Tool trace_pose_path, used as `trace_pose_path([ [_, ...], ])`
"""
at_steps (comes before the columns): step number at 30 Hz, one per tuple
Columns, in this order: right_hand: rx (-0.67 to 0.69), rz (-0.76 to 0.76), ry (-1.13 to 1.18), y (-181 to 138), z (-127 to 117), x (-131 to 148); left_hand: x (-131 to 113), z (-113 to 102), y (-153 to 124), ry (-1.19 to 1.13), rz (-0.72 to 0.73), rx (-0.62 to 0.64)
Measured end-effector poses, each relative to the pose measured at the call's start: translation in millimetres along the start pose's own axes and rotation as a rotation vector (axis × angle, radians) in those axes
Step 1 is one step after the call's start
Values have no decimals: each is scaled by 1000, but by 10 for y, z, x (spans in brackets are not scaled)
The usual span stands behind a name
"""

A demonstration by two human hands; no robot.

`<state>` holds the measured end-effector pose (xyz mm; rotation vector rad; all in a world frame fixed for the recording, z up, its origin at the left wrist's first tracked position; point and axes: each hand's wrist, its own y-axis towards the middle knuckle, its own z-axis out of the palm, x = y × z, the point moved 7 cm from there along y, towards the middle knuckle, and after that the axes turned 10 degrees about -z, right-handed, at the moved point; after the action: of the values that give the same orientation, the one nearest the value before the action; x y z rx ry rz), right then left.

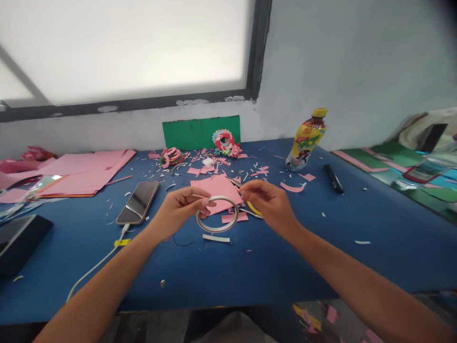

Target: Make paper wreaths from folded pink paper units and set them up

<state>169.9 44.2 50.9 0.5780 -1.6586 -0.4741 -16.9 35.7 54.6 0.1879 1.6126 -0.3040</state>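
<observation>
My left hand (pixel 183 209) pinches the upper left edge of a thin roll of white tape (pixel 218 230), tilted so its ring faces me. To the right of the roll, my right hand (pixel 267 202) is closed with thumb and fingertips together; whatever is between them is too small to make out. Behind the hands a pink sheet of paper (pixel 214 183) lies on the blue table. Scissors with a yellow handle (pixel 254 208) show partly behind my right hand. A pink paper scrap (pixel 234 217) and a white strip (pixel 216 238) lie just below the roll.
A phone (pixel 138 202) on a white cable lies at left, near pink sheets (pixel 89 171). Paper rings (pixel 224 140) and scraps lie toward a green board (pixel 196 133). A yellow-capped bottle (pixel 307 138) and a black marker (pixel 333 178) are on the right.
</observation>
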Motion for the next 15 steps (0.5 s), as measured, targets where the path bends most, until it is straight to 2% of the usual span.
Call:
trace_pose_path([
  [2, -100, 20, -153, 57, -159, -95, 0, -5, 7, -23, 6, 10],
  [5, -87, -1, -483, 161, -333, -206, -7, -1, 0, -24, 15, 15],
  [11, -26, 14, -714, 274, -554, -420, 4, 18, -24, -44, 3, 22],
  [15, -48, 14, -837, 297, -651, -400, 30, 10, -21, -96, -30, 14],
])
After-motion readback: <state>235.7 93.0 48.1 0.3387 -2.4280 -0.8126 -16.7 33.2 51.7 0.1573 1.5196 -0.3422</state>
